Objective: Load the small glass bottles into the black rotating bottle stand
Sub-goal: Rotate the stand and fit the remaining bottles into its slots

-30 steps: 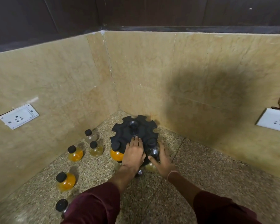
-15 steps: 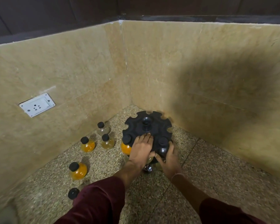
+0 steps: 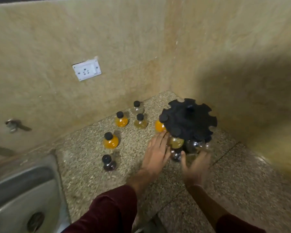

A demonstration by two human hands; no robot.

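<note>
Black stand (image 3: 188,121) carries a few bottles (image 3: 175,142); five loose bottles (image 3: 110,140) remain. Left hand (image 3: 156,152) is flat, empty; right hand (image 3: 196,165) blurred, grasp unclear.

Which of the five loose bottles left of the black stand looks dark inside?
The black-capped glass bottle nearest the steel sink; the other four look orange, pale yellow or clear.

1. My left hand (image 3: 156,152) is flat with straight fingers, its tips just beside a yellow bottle (image 3: 175,142) hung in the black stand (image 3: 188,120).
2. My right hand (image 3: 196,165), blurred, is spread on the near side of the stand, below a clear bottle (image 3: 194,145).
3. The stand sits in the bench's (image 3: 91,158) far right corner, with an orange bottle (image 3: 159,126) at its left edge.
4. Five loose bottles (image 3: 110,140) stand to the left.
</note>
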